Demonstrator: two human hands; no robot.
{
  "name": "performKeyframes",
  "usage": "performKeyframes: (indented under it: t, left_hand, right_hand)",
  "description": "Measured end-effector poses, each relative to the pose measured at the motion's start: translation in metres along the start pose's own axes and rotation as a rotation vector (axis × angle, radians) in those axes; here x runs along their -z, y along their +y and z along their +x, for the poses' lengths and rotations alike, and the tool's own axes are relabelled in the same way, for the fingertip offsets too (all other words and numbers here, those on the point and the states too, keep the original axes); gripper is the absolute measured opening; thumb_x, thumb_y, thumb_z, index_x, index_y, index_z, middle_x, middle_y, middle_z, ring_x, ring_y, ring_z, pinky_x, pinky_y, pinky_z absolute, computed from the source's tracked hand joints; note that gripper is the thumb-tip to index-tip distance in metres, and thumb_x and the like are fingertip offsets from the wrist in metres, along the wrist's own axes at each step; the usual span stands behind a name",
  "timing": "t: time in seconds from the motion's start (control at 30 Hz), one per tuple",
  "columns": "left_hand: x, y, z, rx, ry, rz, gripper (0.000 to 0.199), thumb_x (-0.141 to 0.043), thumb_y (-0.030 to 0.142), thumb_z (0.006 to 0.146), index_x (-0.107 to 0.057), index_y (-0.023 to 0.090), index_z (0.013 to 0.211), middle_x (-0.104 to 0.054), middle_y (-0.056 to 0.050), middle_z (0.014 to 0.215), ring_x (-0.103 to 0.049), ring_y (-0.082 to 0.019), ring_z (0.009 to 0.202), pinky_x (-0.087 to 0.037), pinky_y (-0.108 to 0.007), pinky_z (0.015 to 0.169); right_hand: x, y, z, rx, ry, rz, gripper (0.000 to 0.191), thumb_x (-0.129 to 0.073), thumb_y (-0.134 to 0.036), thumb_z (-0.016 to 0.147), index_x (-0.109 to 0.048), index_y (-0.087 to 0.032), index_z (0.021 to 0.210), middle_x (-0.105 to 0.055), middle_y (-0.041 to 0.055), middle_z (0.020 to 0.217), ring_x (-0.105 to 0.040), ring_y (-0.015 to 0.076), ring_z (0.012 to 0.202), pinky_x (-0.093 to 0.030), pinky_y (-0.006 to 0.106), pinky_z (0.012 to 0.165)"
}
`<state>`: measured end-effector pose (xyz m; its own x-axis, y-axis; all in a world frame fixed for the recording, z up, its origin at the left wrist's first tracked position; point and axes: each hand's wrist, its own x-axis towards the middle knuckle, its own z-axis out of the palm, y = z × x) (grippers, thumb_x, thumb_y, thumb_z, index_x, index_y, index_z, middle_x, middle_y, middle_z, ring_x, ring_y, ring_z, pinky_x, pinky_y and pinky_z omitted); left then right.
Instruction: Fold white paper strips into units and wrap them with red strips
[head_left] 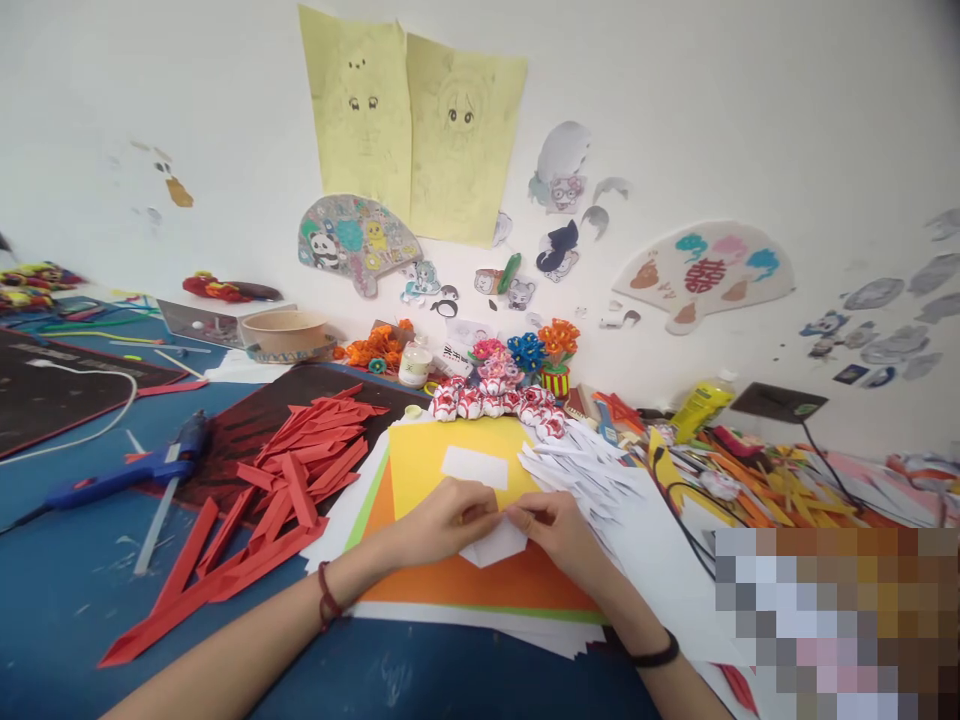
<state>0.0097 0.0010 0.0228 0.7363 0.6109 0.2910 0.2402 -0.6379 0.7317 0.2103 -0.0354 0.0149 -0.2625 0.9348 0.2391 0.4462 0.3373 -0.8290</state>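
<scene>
Over a stack of coloured sheets, my left hand [454, 515] and my right hand [553, 530] pinch a small piece of white paper [493, 548] between them. Its lower part shows below my fingers and comes to a blunt point; my fingertips hide the upper edge. Another white paper piece [475, 467] lies just beyond on the yellow sheet [420, 450]. Beneath are an orange sheet [480, 590] and edges of green and white. To the right of my right hand is a pile of white paper strips [585, 470].
Folded red paper strips [300, 480] spread out at left, near a blue glue gun [127, 475]. Behind the stack stand red-and-white folded pieces [491, 400], paper flowers [525, 350] and a small bottle [415, 362]. A yellow bottle [701, 408] and a dark cable lie at right.
</scene>
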Motion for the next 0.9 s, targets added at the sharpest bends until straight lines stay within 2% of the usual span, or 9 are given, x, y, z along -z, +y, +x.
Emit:
performKeyframes:
  t: [0.17,0.27,0.4,0.5,0.6,0.7,0.77,0.9]
  left_hand:
    - [0.001,0.002,-0.001,0.043,0.009,0.032,0.032,-0.047,0.033,0.093,-0.048,0.015,0.067,-0.043,0.005,0.061,-0.036,-0.008,0.057,-0.027,-0.021,0.053]
    - [0.004,0.0,-0.001,0.07,0.027,0.015,0.033,-0.051,0.033,0.091,-0.048,0.015,0.063,-0.04,0.006,0.056,-0.033,-0.007,0.053,-0.026,-0.02,0.051]
    - [0.001,-0.004,0.0,0.123,0.143,-0.028,0.032,-0.053,0.031,0.089,-0.053,0.014,0.063,-0.049,0.004,0.057,-0.04,-0.008,0.055,-0.03,-0.02,0.054]
    - [-0.006,-0.006,0.001,0.199,0.251,-0.073,0.03,-0.054,0.035,0.089,-0.062,0.013,0.07,-0.058,0.001,0.062,-0.047,-0.01,0.058,-0.033,-0.021,0.056]
    - [-0.012,-0.002,0.002,0.226,0.28,-0.11,0.032,-0.055,0.04,0.087,-0.063,0.013,0.072,-0.06,0.0,0.063,-0.048,-0.011,0.057,-0.034,-0.021,0.055]
    - [-0.013,0.005,0.002,0.218,0.181,-0.119,0.034,-0.054,0.041,0.088,-0.062,0.014,0.07,-0.059,0.001,0.061,-0.047,-0.01,0.056,-0.034,-0.021,0.054]
    - [-0.013,0.01,0.002,0.202,0.144,-0.089,0.032,-0.053,0.041,0.088,-0.063,0.015,0.074,-0.059,0.001,0.063,-0.047,-0.01,0.057,-0.034,-0.021,0.055]
    - [-0.012,0.015,0.001,0.183,0.222,-0.067,0.024,-0.055,0.04,0.087,-0.059,0.017,0.089,-0.053,0.004,0.064,-0.043,-0.01,0.057,-0.03,-0.021,0.053]
  right_hand:
    - [0.004,0.004,-0.002,-0.064,0.075,0.039,0.044,-0.058,-0.048,0.085,-0.062,-0.014,0.056,-0.048,-0.0013,0.047,-0.044,0.0118,0.046,-0.029,0.025,0.046]
    - [0.003,0.009,-0.001,-0.118,0.151,0.103,0.042,-0.061,-0.049,0.083,-0.068,-0.014,0.062,-0.052,-0.0003,0.047,-0.045,0.0119,0.044,-0.031,0.025,0.045]
    - [-0.003,0.008,0.001,-0.159,0.226,0.335,0.035,-0.066,-0.048,0.08,-0.073,-0.015,0.09,-0.068,0.0039,0.07,-0.055,0.0143,0.054,-0.043,0.026,0.052]
    - [-0.01,0.003,0.002,-0.137,0.163,0.438,0.035,-0.068,-0.046,0.079,-0.07,-0.017,0.097,-0.071,0.0058,0.086,-0.063,0.0196,0.074,-0.049,0.029,0.068]
    - [-0.014,0.001,0.003,-0.112,0.184,0.389,0.033,-0.066,-0.048,0.08,-0.07,-0.016,0.088,-0.071,0.0065,0.086,-0.063,0.0224,0.082,-0.049,0.032,0.076]
    - [-0.012,0.004,0.002,-0.093,0.229,0.275,0.037,-0.062,-0.052,0.082,-0.067,-0.015,0.079,-0.068,0.0057,0.078,-0.061,0.0216,0.074,-0.048,0.031,0.069]
    - [-0.008,0.006,0.002,-0.068,0.204,0.158,0.039,-0.059,-0.053,0.083,-0.065,-0.016,0.073,-0.065,0.0042,0.071,-0.058,0.0198,0.068,-0.046,0.03,0.065]
    - [-0.004,-0.002,-0.002,-0.007,0.064,-0.031,0.043,-0.052,-0.054,0.088,-0.062,-0.016,0.071,-0.062,0.0024,0.067,-0.054,0.0174,0.065,-0.041,0.028,0.062]
